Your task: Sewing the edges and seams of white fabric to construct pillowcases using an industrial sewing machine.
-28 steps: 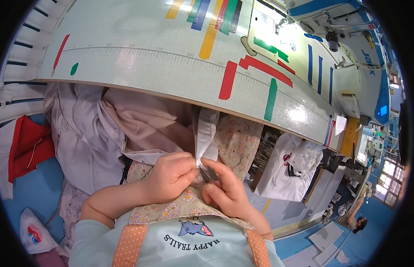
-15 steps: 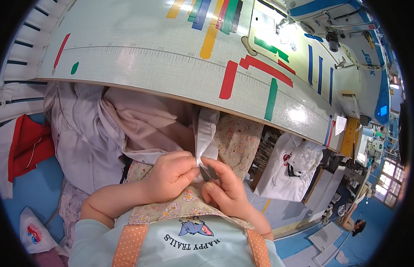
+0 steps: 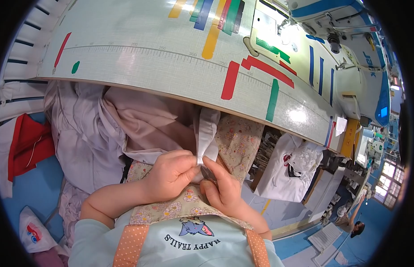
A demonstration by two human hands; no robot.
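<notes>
My left hand (image 3: 171, 175) is closed, pinching the gathered end of a white strip of fabric (image 3: 207, 131) between thumb and fingers. This strip hangs down from the table edge to my lap. Right beside it, my right hand (image 3: 223, 189) is curled around small metal thread snips (image 3: 209, 172), mostly hidden by the fingers. The snips' tip and my right forefinger are against the pinched fabric, close to the left fingertips. A large pale garment (image 3: 144, 120) spreads from under the table over my lap, on top of a floral apron (image 3: 238, 138).
The sewing table (image 3: 140, 66), with a ruler scale and coloured tape strips, runs across in front. At its right stands a sewing machine (image 3: 349, 84). White garments (image 3: 289, 173) are piled at right, red-and-white cloth (image 3: 31, 142) at left. Another person (image 3: 351, 224) is at far right.
My right hand has closed in and tilted slightly toward the left fingers. The snips' blades, spread apart before, now appear together at the fabric. My left hand has barely moved.
</notes>
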